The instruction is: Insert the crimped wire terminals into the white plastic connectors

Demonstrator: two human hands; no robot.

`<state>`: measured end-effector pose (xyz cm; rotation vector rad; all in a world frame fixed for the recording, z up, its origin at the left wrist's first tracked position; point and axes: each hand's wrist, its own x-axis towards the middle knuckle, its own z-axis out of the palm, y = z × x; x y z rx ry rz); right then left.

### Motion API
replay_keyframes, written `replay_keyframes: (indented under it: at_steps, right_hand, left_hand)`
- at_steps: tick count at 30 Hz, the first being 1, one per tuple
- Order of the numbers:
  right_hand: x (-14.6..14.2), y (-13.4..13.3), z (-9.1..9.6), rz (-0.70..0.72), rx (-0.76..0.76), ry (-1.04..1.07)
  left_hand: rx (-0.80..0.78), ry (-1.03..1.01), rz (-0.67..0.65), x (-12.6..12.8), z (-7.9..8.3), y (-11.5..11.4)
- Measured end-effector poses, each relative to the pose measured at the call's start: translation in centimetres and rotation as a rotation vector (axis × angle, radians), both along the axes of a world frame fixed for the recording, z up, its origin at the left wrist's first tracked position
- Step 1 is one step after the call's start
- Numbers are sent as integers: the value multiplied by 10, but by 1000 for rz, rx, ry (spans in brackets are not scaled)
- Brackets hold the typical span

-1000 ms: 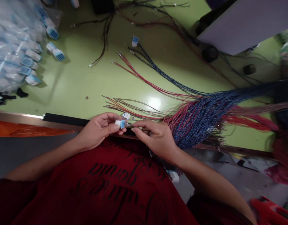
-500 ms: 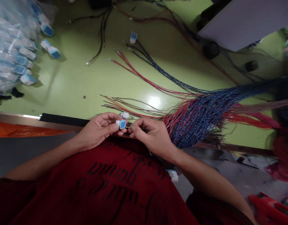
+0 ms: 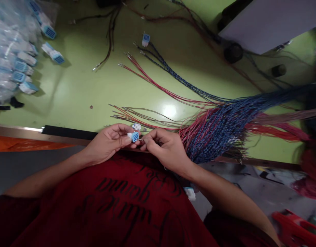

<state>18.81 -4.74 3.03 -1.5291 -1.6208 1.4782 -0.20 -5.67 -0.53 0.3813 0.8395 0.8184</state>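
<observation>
**A:** so what's on the green tabletop [image 3: 78, 92]?

**B:** mostly that big bundle of blue and red wires [image 3: 225, 130] fanning in from the right, plus a heap of bagged connectors [image 3: 9, 51] at the far left.

**A:** and the hands?

**B:** both at the near edge, over the red shirt [image 3: 122, 206]. The left hand [image 3: 109, 144] pinches a small white-and-blue connector [image 3: 134, 136] between thumb and fingertips. The right hand [image 3: 165, 151] is closed in a pinch right up against its blue face, probably on a wire end [image 3: 140, 139], too thin to say for sure. A spare connector [image 3: 136, 126] lies on the tabletop just behind.
</observation>
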Motion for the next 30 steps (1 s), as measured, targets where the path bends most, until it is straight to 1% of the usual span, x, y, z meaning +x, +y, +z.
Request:
replay_keyframes:
  at_steps: [6, 11, 15, 22, 30]
  right_hand:
    - [-4, -1, -3, -15, 13, 49]
    - [-4, 2, -4, 20, 65, 81]
    - [-6, 4, -3, 39, 125, 50]
    - [-10, 2, -6, 78, 207, -30]
    - [-12, -1, -6, 64, 223, -42]
  left_hand:
    - [66, 124, 5, -1, 1, -1]
    - [127, 239, 20, 1, 3, -2]
    - [159, 254, 28, 2, 3, -2]
    - [135, 302, 30, 3, 3, -1]
    - [128, 287, 56, 7, 7, -3]
